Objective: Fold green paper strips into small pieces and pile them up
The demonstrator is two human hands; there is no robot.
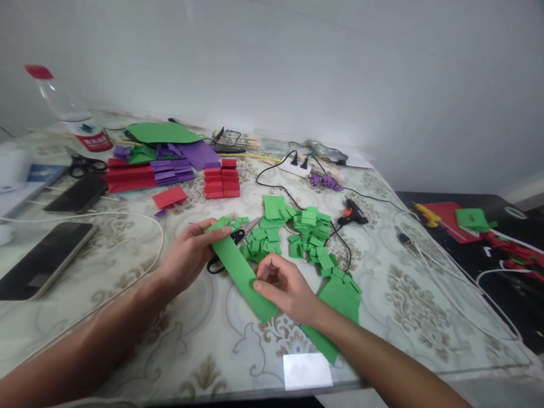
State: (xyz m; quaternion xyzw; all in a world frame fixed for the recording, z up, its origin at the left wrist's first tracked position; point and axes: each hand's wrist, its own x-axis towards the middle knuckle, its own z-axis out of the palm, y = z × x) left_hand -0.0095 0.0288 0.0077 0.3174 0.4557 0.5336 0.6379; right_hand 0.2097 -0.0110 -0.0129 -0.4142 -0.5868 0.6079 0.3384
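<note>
A long green paper strip (239,262) slants between my two hands above the patterned table. My left hand (196,245) pinches its far end between thumb and fingers. Nearer the other end, my right hand (285,285) grips its edge, fingers curled and thumb on top. Black-handled scissors (238,236) lie partly hidden behind the strip, blades toward the right. Beyond both hands, many small folded green paper pieces (317,235) are heaped. A larger green paper sheet (340,303) lies partly under my right forearm.
Red folded stacks (221,180) and purple folded paper (172,170) lie at the back. A bottle (80,122), another pair of scissors (84,164) and a phone (45,260) are left. A glue gun (352,213), power strip (295,165) and cables stand right of centre.
</note>
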